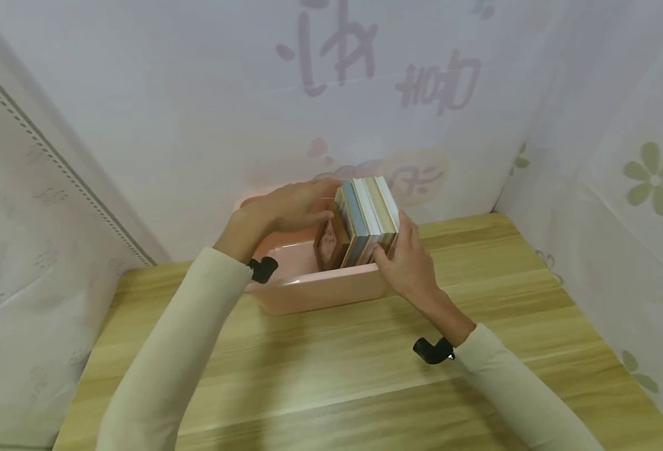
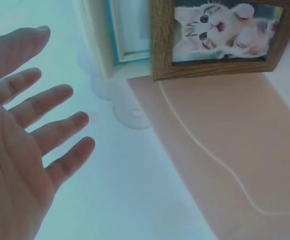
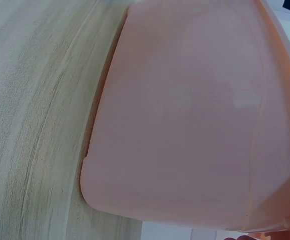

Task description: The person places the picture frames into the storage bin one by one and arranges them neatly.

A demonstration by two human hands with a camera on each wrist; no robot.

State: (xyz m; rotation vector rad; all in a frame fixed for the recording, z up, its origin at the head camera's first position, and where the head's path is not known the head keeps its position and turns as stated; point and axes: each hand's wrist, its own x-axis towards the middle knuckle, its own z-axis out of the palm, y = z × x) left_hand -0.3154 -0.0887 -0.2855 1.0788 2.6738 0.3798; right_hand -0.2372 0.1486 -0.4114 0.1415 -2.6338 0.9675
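Several picture frames point(image 1: 368, 216) stand upright side by side in the right part of a pink plastic bin point(image 1: 317, 293). The leftmost is a brown wooden frame point(image 2: 164, 45) with a kitten picture; white and blue-edged ones are beside it. My right hand point(image 1: 413, 266) grips the right end of the row, thumb on the near edges; its fingers are mostly hidden in the right wrist view. Over the bin's far left side, my left hand point(image 1: 289, 207) reaches towards the frames. In the left wrist view its fingers are spread and apart from them.
The bin stands on a wood-grain table point(image 1: 320, 376) near its back edge. Right behind it hangs a white printed cloth point(image 1: 196, 125), with more cloth at both sides. The bin's left part shows its bare pink floor point(image 1: 292, 260).
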